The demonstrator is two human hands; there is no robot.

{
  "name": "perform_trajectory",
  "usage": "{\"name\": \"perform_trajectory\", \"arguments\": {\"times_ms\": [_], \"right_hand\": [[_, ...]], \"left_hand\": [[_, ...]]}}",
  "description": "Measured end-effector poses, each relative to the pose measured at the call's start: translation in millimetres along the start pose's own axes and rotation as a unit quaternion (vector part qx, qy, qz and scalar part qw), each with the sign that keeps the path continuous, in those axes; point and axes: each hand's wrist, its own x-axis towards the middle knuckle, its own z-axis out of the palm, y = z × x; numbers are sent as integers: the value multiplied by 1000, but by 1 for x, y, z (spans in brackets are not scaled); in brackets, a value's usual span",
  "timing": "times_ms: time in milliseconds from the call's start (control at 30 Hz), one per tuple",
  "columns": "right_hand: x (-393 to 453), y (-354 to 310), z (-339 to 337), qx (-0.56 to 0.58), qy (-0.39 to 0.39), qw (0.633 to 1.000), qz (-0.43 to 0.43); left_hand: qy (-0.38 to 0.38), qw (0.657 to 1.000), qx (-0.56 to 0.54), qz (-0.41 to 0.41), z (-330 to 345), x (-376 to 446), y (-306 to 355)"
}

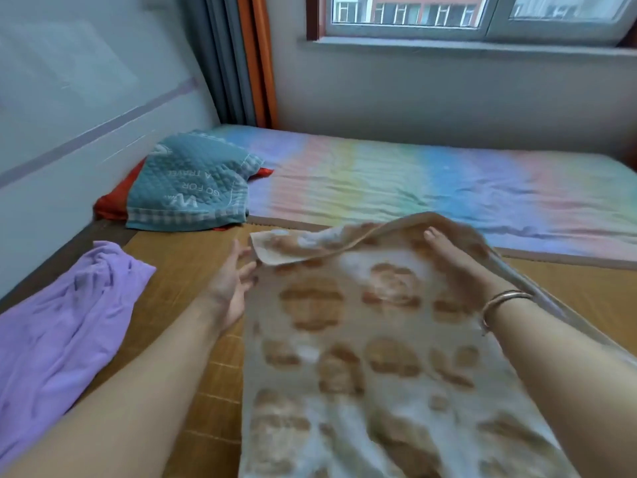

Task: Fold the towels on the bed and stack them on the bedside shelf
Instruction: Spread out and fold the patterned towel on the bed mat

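Observation:
A beige towel with brown blotchy prints [344, 339] lies lengthwise on the bamboo mat [193, 270] of the bed, its far end curled up and over. My right hand [448, 257] holds that lifted far edge, fingers under the fold. My left hand [231, 284] is beside the towel's far left corner with its fingers spread, touching or nearly touching the corner. A crumpled purple towel [58, 322] lies at the left on the mat. The picture is motion-blurred.
A teal quilted pillow cover [193, 188] lies on something red [110, 201] near the left wall. A rainbow-striped sheet [431, 188] covers the far part of the bed. Curtains [241, 56] hang in the corner; a window [465, 15] is above. No shelf is in view.

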Motion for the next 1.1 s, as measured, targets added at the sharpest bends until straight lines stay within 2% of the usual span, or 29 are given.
{"name": "perform_trajectory", "arguments": {"times_ms": [67,100,200,300,400,467,567,667,800,933,1033,1100], "right_hand": [[10,22,21,-90,-21,995,-42],[9,45,36,-125,-9,990,-69],[-28,124,83,-205,-4,974,-95],[-75,193,118,-335,-68,928,-145],[-93,223,140,-420,-112,890,-133],[-91,229,148,-471,-100,868,-121],[-86,230,160,-492,-95,862,-81],[-85,234,171,-501,-114,856,-63],[-110,234,187,-508,-151,844,-81],[-136,233,198,-516,-177,834,-82],[-154,229,211,-511,-177,839,-65],[-168,223,229,-515,-179,836,-61]], "left_hand": [[51,980,193,27,-7,30,-38],[85,963,252,31,-13,39,-67],[155,922,355,-17,-44,29,-150],[152,877,449,-78,-75,-3,-210],[164,825,538,-48,-89,-20,-231],[151,812,563,-33,-87,-21,-232],[160,834,525,-51,-79,-15,-230],[197,855,479,-19,-76,-9,-229],[215,856,471,5,-80,-5,-230],[174,822,542,-15,-99,-14,-225],[190,792,580,-33,-141,-37,-214],[201,783,585,-60,-174,-56,-205]]}}
